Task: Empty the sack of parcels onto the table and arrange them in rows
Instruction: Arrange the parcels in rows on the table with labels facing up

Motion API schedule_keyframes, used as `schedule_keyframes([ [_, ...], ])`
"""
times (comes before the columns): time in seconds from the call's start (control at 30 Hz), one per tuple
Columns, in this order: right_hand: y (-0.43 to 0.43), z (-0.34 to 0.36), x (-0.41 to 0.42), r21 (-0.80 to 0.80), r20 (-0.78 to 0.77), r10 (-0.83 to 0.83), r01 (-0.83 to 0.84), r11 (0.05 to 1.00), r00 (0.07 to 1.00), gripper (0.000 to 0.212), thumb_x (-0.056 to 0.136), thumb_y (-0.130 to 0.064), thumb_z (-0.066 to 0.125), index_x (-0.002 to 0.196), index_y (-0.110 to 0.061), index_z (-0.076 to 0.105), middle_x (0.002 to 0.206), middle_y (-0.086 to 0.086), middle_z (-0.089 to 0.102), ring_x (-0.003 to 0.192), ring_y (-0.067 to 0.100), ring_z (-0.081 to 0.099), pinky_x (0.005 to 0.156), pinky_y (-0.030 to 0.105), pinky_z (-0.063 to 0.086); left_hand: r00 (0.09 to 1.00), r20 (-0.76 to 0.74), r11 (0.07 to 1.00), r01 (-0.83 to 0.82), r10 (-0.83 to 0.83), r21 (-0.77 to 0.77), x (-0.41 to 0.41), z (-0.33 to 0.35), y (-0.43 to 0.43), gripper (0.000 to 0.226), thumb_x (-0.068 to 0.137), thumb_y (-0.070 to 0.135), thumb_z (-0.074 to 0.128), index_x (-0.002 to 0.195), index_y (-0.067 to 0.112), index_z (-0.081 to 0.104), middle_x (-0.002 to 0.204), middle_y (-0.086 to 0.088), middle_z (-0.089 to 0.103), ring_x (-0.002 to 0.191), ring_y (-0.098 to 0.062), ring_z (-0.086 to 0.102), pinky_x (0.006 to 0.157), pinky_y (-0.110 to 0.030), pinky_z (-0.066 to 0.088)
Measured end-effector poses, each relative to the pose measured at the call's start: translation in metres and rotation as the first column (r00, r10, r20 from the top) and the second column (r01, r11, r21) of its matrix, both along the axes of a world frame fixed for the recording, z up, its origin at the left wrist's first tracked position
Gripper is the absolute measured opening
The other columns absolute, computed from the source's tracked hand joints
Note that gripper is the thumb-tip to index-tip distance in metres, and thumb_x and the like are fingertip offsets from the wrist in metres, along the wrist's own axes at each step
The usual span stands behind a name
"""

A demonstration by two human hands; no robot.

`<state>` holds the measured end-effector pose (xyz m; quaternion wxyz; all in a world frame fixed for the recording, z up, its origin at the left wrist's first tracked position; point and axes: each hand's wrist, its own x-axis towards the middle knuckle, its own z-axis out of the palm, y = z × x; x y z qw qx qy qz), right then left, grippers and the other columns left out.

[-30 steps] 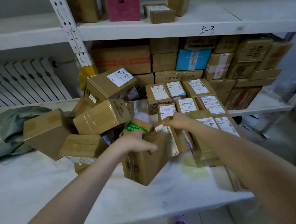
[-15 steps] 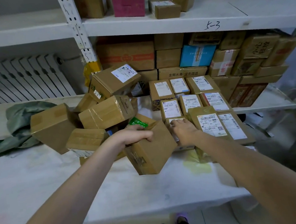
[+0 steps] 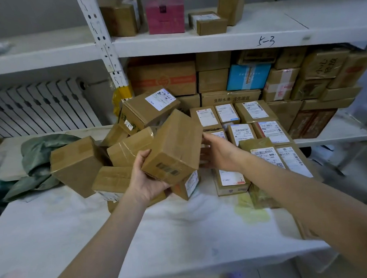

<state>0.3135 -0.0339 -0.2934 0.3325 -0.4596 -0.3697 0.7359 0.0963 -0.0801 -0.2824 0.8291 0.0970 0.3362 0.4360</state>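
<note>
Above the white table [image 3: 141, 238], the left hand [image 3: 146, 182] grips a tilted brown parcel [image 3: 174, 143] from below, thumb on its left face. The right hand [image 3: 219, 152], fingers spread, is just beside the parcel's right side. Labelled parcels [image 3: 242, 133] lie in rows to the right; a loose pile [image 3: 79, 164] and the green sack [image 3: 41, 151] sit to the left.

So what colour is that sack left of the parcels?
The sack is dull green, clearest in the head view.
</note>
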Motion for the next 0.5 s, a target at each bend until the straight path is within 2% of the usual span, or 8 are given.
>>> schedule_keyframes([
  [0.13,0.000,0.004,-0.012,0.043,-0.205,0.187,-0.182,0.982,0.961,0.070,0.059,-0.056,0.080,0.116,-0.020,0.060,0.100,0.011,0.070,0.099,0.029,0.062,0.100,0.048,0.043,0.995,0.093,0.995,0.034,-0.042,0.093,-0.002,-0.001,-0.001,0.099,0.035,0.031,0.093,0.127,0.013,0.063,0.135,-0.020,0.054,0.127,-0.040,0.046,0.094,-0.059,0.045],
  [0.2,0.002,0.004,-0.017,0.079,-0.259,0.239,-0.227,0.971,0.936,0.085,0.048,-0.056,0.087,0.119,-0.019,0.057,0.098,0.009,0.070,0.091,0.025,0.066,0.092,0.045,0.049,0.991,0.116,0.995,0.058,-0.067,0.079,-0.001,-0.002,0.000,0.104,0.038,0.026,0.093,0.134,0.012,0.055,0.138,-0.022,0.050,0.131,-0.040,0.041,0.090,-0.059,0.049],
  [0.27,0.007,0.005,-0.019,0.096,-0.252,0.245,-0.228,0.969,0.936,0.093,0.043,-0.054,0.089,0.121,-0.017,0.055,0.099,0.008,0.069,0.087,0.022,0.067,0.080,0.038,0.052,0.990,0.099,0.994,0.091,-0.097,0.060,0.000,-0.002,0.000,0.101,0.040,0.019,0.094,0.132,0.008,0.054,0.132,-0.025,0.054,0.118,-0.043,0.054,0.083,-0.058,0.053],
  [0.33,0.015,0.003,-0.016,0.084,-0.234,0.214,-0.200,0.976,0.948,0.095,0.041,-0.051,0.091,0.121,-0.016,0.056,0.104,0.007,0.066,0.096,0.023,0.064,0.087,0.039,0.051,0.992,0.011,0.991,0.125,-0.125,0.042,0.005,0.002,0.002,0.090,0.035,0.017,0.096,0.118,0.003,0.063,0.119,-0.026,0.061,0.097,-0.041,0.065,0.071,-0.054,0.058],
  [0.4,0.018,0.002,-0.012,0.064,-0.214,0.186,-0.176,0.982,0.959,0.079,0.044,-0.045,0.091,0.111,-0.016,0.060,0.100,0.005,0.068,0.095,0.023,0.063,0.093,0.041,0.047,0.985,-0.120,0.990,0.129,-0.121,0.056,0.011,0.006,-0.001,0.062,0.025,0.005,0.096,0.083,-0.001,0.074,0.086,-0.021,0.071,0.068,-0.029,0.071,0.055,-0.038,0.060],
  [0.43,0.018,0.001,-0.008,0.051,-0.201,0.176,-0.169,0.984,0.964,0.064,0.052,-0.041,0.088,0.105,-0.017,0.061,0.094,0.003,0.069,0.091,0.021,0.063,0.089,0.039,0.047,0.970,-0.218,0.991,0.118,-0.103,0.060,0.014,0.004,-0.001,0.041,0.035,-0.003,0.091,0.071,0.000,0.073,0.071,-0.016,0.070,0.055,-0.022,0.069,0.047,-0.029,0.057],
  [0.47,0.016,0.000,-0.005,0.035,-0.187,0.166,-0.162,0.986,0.968,0.049,0.061,-0.037,0.080,0.101,-0.017,0.061,0.088,0.001,0.070,0.088,0.019,0.063,0.085,0.037,0.047,0.956,-0.269,0.988,0.139,-0.116,0.067,0.018,0.006,-0.002,0.020,0.056,0.000,0.084,0.073,0.002,0.073,0.068,-0.012,0.070,0.054,-0.017,0.068,0.047,-0.023,0.056],
  [0.5,0.014,-0.001,-0.002,0.021,-0.177,0.169,-0.168,0.986,0.970,0.040,0.066,-0.035,0.074,0.099,-0.018,0.061,0.086,0.001,0.070,0.087,0.019,0.062,0.083,0.037,0.047,0.953,-0.274,0.987,0.151,-0.133,0.047,0.023,0.009,-0.005,0.010,0.077,0.005,0.072,0.087,0.003,0.072,0.078,-0.009,0.071,0.065,-0.014,0.070,0.060,-0.024,0.058],
])
